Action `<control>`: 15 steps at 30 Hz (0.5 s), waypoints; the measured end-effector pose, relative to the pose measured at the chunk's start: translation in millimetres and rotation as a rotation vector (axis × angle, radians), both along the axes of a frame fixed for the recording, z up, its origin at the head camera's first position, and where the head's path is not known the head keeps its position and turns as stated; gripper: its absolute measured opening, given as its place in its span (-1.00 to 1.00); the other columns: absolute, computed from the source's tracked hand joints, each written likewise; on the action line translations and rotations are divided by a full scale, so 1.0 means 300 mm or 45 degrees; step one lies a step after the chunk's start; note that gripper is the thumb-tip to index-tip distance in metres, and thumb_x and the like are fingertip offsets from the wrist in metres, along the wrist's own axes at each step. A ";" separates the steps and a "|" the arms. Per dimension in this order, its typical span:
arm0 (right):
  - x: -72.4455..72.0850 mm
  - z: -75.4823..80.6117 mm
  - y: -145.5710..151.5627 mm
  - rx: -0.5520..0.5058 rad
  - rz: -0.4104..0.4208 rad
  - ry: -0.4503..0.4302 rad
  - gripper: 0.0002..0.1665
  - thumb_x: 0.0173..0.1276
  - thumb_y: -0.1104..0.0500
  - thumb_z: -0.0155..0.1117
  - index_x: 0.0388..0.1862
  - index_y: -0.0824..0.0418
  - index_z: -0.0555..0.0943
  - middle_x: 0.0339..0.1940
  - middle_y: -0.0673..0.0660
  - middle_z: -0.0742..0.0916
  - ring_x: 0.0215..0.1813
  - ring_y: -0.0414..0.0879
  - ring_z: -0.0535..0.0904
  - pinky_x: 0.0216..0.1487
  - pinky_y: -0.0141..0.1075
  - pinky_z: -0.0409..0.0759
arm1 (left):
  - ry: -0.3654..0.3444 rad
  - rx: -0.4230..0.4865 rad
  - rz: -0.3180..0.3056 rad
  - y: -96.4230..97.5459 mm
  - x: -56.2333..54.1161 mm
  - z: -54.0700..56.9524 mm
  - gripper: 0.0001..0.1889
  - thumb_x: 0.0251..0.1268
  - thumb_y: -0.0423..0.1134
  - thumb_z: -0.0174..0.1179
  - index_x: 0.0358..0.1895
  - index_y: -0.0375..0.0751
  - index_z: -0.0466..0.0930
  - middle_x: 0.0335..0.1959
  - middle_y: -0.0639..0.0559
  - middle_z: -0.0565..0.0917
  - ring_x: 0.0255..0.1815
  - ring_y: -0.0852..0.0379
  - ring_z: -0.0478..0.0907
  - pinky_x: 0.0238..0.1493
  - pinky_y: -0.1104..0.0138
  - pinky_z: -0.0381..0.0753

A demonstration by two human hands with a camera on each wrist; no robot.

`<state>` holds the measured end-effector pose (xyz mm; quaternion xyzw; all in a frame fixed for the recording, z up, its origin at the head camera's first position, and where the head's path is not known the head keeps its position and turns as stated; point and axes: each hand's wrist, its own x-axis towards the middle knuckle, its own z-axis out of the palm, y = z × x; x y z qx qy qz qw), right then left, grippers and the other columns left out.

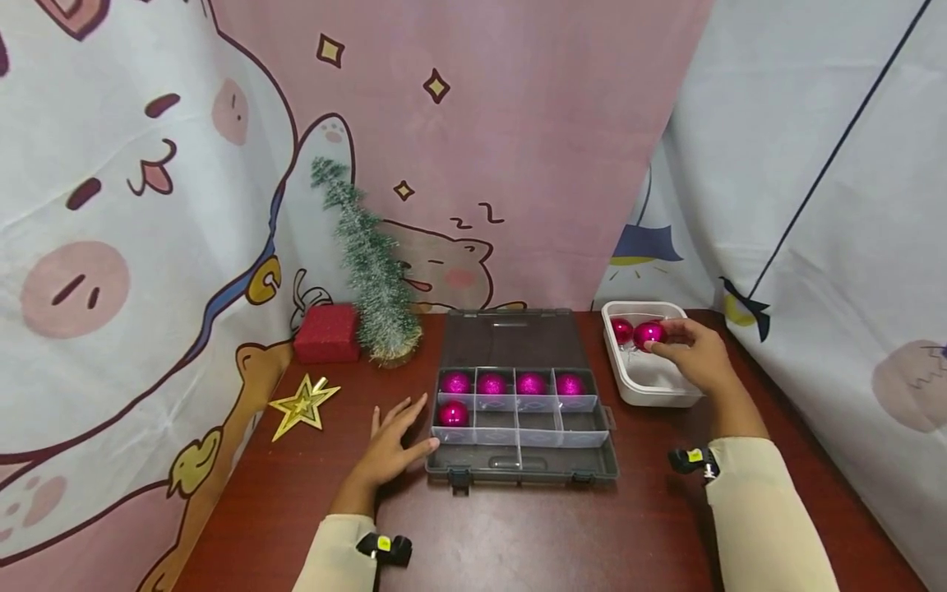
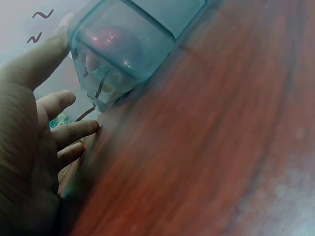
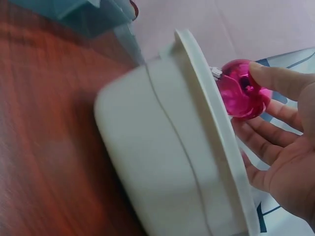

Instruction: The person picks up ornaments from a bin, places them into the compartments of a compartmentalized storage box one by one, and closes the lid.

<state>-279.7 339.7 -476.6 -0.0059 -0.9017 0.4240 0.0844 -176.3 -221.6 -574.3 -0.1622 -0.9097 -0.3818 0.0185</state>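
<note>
My right hand (image 1: 694, 353) pinches a shiny magenta Christmas bauble (image 1: 650, 335) between thumb and fingers, over the white plastic tub (image 1: 627, 386). In the right wrist view the held bauble (image 3: 242, 90) shows its silver cap at the tub's rim. Another bauble (image 1: 622, 330) lies in the tub. My left hand (image 1: 392, 444) rests with spread fingers beside the grey divided box (image 1: 521, 475), thumb at its left edge. Glittery baubles (image 1: 491, 384) fill the box's back row, and one shiny bauble (image 1: 454, 413) sits in the left compartment of the middle row.
The box's lid (image 1: 510, 341) lies folded back toward the curtain. Left of it stand a small frosted Christmas tree (image 1: 377, 279) and a red box (image 1: 326, 334). A gold star (image 1: 305, 406) lies on the brown table (image 1: 488, 543). Printed curtains surround the table's back and sides.
</note>
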 end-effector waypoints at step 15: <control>0.097 -0.036 -0.167 -0.415 0.000 0.258 -0.39 0.42 0.19 0.59 0.34 0.43 0.62 -0.07 -0.26 0.71 -0.02 -0.41 0.66 0.01 -0.70 0.63 | -0.004 0.005 -0.009 -0.001 -0.006 -0.002 -0.08 0.41 0.14 0.40 0.74 -0.08 0.26 0.67 -0.17 0.45 0.77 -0.38 0.18 0.61 -0.58 -0.48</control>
